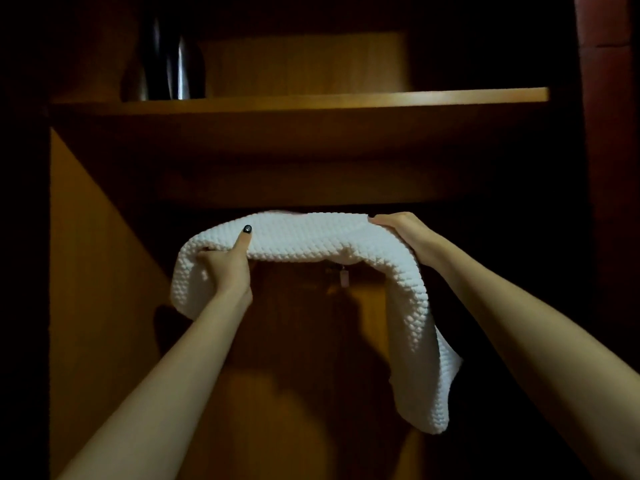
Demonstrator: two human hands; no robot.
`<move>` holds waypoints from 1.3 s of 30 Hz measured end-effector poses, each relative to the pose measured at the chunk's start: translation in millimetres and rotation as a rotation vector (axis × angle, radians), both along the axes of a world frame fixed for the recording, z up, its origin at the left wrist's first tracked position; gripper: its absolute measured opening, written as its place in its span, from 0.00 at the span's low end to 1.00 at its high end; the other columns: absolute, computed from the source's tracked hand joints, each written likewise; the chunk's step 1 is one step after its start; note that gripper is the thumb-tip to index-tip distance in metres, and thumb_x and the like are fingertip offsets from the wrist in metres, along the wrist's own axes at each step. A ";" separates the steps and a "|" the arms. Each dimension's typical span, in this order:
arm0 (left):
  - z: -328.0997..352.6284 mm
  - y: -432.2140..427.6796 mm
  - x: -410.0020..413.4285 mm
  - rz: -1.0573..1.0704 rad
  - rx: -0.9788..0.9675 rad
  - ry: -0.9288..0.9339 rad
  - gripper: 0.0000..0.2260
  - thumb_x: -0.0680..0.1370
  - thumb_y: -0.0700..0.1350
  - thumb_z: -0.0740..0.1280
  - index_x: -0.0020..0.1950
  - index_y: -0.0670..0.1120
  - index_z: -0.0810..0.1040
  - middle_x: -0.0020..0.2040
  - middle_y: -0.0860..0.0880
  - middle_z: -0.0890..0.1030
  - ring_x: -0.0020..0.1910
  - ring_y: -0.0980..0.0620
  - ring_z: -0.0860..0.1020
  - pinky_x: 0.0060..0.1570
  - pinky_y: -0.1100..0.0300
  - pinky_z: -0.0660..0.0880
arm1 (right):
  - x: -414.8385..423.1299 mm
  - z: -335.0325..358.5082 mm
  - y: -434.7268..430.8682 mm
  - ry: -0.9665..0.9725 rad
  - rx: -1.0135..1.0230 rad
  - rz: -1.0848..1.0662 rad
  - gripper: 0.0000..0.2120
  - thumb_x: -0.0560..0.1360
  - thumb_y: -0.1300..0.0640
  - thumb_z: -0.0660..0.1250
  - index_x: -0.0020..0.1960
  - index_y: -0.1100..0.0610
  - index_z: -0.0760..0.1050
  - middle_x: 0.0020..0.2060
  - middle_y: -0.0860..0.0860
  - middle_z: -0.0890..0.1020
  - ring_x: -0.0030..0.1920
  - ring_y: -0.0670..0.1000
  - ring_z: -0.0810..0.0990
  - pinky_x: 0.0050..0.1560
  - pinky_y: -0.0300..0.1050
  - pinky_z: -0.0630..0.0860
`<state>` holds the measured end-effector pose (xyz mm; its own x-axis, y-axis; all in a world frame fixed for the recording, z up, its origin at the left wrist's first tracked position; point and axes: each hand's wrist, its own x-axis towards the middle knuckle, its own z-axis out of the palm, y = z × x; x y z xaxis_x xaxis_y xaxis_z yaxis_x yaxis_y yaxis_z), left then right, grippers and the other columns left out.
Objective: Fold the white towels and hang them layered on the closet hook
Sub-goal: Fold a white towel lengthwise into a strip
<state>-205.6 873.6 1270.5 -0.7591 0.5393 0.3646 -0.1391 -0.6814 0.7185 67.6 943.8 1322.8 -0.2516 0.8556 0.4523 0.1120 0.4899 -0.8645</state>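
Note:
A white waffle-textured towel (311,237) is held up inside a dim wooden closet, just under the shelf. My left hand (227,268) grips its left end, thumb lying on top of the cloth. My right hand (398,226) holds the right end from above, and the towel's right part hangs down long past my forearm. A small metal hook or tag (343,277) shows on the back wall right under the towel's middle; whether the towel touches it is unclear.
A wooden shelf (311,98) spans the closet above the towel, with a dark shiny vase-like object (173,60) on its left. The closet's left side wall (97,271) and right frame (606,168) close in the space.

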 end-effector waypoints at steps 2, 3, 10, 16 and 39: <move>-1.8 17.7 -3.8 -0.009 -0.018 -0.016 0.46 0.73 0.52 0.75 0.79 0.42 0.48 0.77 0.42 0.61 0.74 0.43 0.64 0.71 0.43 0.65 | -7.8 4.2 19.4 -0.012 -0.010 -0.010 0.12 0.75 0.51 0.71 0.39 0.60 0.79 0.24 0.50 0.79 0.21 0.48 0.76 0.21 0.34 0.68; -1.6 25.7 -4.5 -0.012 -0.022 -0.021 0.46 0.73 0.52 0.75 0.79 0.42 0.48 0.77 0.41 0.61 0.74 0.43 0.65 0.70 0.44 0.66 | -9.9 6.2 27.6 -0.014 -0.015 -0.017 0.12 0.75 0.52 0.70 0.40 0.59 0.79 0.23 0.49 0.79 0.21 0.47 0.76 0.21 0.34 0.68; -4.9 68.2 6.7 -0.028 -0.035 -0.028 0.42 0.74 0.46 0.75 0.78 0.39 0.53 0.61 0.44 0.75 0.46 0.52 0.79 0.54 0.51 0.78 | -27.1 6.2 81.6 0.052 -0.064 -0.012 0.12 0.81 0.52 0.62 0.47 0.59 0.78 0.36 0.53 0.81 0.32 0.48 0.80 0.33 0.37 0.76; -44.7 88.2 9.5 -0.014 -0.136 -0.121 0.40 0.76 0.44 0.73 0.78 0.34 0.51 0.64 0.37 0.74 0.39 0.53 0.76 0.54 0.54 0.78 | -43.5 -31.2 122.1 -0.097 -0.134 -0.011 0.18 0.83 0.58 0.58 0.67 0.68 0.71 0.55 0.58 0.76 0.56 0.56 0.76 0.44 0.35 0.74; -52.0 96.8 44.1 0.185 -0.042 1.120 0.19 0.76 0.37 0.69 0.66 0.49 0.76 0.58 0.55 0.73 0.58 0.60 0.72 0.53 0.79 0.65 | -36.9 -125.7 47.0 -0.284 0.502 -0.195 0.25 0.76 0.53 0.71 0.71 0.53 0.71 0.61 0.47 0.77 0.59 0.45 0.76 0.58 0.44 0.76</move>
<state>-161.5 970.4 1218.4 -0.0869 0.4808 0.8725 0.6964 -0.5970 0.3983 30.7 990.8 1197.0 -0.2814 0.5981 0.7504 0.4333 0.7769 -0.4568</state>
